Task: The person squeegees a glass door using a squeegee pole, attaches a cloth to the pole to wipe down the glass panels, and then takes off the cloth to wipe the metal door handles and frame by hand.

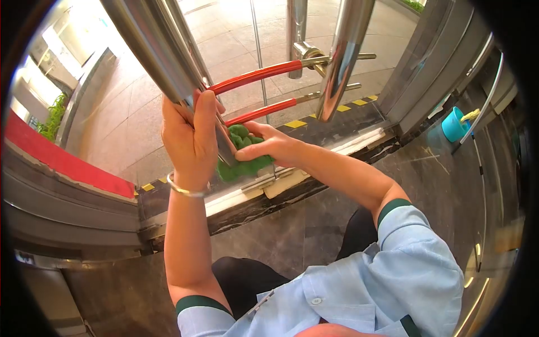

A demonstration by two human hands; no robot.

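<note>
My left hand (191, 137), with a bangle (190, 194) at its wrist, is closed around the lower part of a shiny metal door handle (160, 50). My right hand (275, 147) grips a bunched green cloth (247, 163) and presses it against the handle's lower end. Part of the cloth hangs below the fingers. Just above my right hand, the two red-sleeved metal bars of a U-shaped lock (255, 76) run from this handle across to a second metal door handle (342, 62).
Glass doors stand before me, with paving (236, 39) beyond. Yellow-and-black tape (295, 124) lines the threshold. At right, a blue bucket (453, 126) holding something yellow stands on the dark tiled floor (269, 241), near a long thin pole (487, 104). A red strip (62, 157) lies at left.
</note>
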